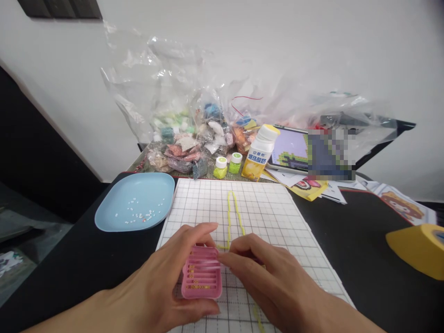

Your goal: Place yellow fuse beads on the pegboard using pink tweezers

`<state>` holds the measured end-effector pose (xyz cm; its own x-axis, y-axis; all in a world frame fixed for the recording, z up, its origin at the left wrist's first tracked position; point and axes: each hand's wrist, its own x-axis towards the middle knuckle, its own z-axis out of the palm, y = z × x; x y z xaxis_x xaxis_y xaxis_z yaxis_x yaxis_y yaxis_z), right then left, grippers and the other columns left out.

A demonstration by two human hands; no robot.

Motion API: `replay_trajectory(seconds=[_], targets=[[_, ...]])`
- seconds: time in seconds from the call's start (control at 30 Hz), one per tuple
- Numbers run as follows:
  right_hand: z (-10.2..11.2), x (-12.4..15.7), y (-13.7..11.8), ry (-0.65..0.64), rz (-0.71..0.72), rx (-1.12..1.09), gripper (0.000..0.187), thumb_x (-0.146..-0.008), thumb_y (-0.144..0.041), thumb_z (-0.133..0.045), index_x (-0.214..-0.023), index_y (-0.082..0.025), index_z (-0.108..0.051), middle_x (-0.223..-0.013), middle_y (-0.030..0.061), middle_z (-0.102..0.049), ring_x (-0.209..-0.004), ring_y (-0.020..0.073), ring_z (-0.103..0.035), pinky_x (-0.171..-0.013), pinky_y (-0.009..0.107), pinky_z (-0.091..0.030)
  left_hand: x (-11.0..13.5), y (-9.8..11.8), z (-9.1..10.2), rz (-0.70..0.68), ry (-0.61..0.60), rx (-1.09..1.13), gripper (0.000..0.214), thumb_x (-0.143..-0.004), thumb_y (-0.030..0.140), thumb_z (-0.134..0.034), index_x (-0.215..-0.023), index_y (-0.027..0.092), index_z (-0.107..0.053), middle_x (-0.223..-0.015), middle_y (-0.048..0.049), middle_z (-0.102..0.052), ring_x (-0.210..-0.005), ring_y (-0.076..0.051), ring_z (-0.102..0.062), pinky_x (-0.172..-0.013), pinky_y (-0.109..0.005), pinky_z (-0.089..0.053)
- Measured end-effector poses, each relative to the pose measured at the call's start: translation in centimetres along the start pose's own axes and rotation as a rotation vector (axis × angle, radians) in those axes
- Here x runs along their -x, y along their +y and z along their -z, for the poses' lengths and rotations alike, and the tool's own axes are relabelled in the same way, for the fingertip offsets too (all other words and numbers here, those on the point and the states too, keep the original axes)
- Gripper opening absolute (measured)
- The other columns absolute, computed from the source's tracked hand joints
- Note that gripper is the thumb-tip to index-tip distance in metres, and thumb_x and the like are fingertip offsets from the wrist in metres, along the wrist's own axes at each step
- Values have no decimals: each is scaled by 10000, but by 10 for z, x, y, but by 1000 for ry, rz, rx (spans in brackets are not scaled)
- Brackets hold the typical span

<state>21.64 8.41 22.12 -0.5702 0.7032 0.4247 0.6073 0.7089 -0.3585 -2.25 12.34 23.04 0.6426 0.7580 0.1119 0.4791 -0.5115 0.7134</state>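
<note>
My left hand (169, 273) grips a small pink slotted tray (202, 293) from its left side, thumb at the near edge and fingers at the far edge. Small yellowish beads (198, 287) sit in some of its slots. My right hand (267, 273) is closed in a pinch at the tray's right rim. A pale thin strip or streak crosses the slots towards those fingertips; I cannot make out what it is. Beyond the hands, a yellow-green strand (229, 215) lies in a narrow loop on the white gridded board (277, 208). Another yellow-green piece (258, 319) shows below my right hand.
A blue tray (111, 203) with scattered white beads stands at left. Two small bead jars (220, 167), a yellow-capped bottle (258, 155), bagged beads (183, 148) and a tablet (291, 148) line the back. A yellow object (416, 249) lies at right.
</note>
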Motion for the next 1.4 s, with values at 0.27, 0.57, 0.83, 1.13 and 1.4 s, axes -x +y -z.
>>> replay_trajectory(seconds=[0.27, 0.57, 0.83, 1.13, 1.4], targets=[[0, 2, 0, -24, -16, -21, 430, -934, -112, -394, -1353, -199, -437, -1019, 75, -603, -824, 152, -602, -660, 263, -530, -1, -1, -1, -6, 2, 24, 929, -731, 206, -792, -1448, 454, -256, -1218, -20, -608, -1010, -243, -657, -844, -395, -574], [1, -1, -1, 9, 1, 5, 394, -948, -67, -328, -1290, -188, -483, -987, 62, -610, -807, 132, -605, -644, 238, -518, -1, 1, -2, -5, -14, 47, 968, -728, 218, -822, -1440, 496, -228, -1211, 3, -607, -1014, -230, -651, -891, -417, -559], [7, -3, 0, 188, 28, 103, 325, -936, -39, -364, -1193, -157, -523, -937, 67, -630, -765, 130, -625, -577, 227, -496, -4, 2, 4, -87, 55, -58, 742, -822, 186, -623, -1430, 423, -270, -1206, 4, -584, -1043, -201, -622, -902, -360, -547], [4, 0, 12, 305, -97, 107, 167, -962, -113, -489, -1096, -167, -573, -915, 51, -618, -725, 124, -618, -555, 248, -493, -14, 6, 18, -203, -19, -306, 557, -868, 94, -510, -1362, 309, -368, -1234, -16, -558, -1136, -219, -544, -970, -392, -502], [2, -1, 12, 310, -140, 121, 92, -953, -149, -524, -1013, -188, -581, -839, 28, -615, -607, 103, -568, -481, 238, -478, -10, 3, 18, -292, -41, -458, 542, -835, 57, -511, -1330, 250, -404, -1294, -61, -518, -1170, -245, -510, -908, -348, -535]])
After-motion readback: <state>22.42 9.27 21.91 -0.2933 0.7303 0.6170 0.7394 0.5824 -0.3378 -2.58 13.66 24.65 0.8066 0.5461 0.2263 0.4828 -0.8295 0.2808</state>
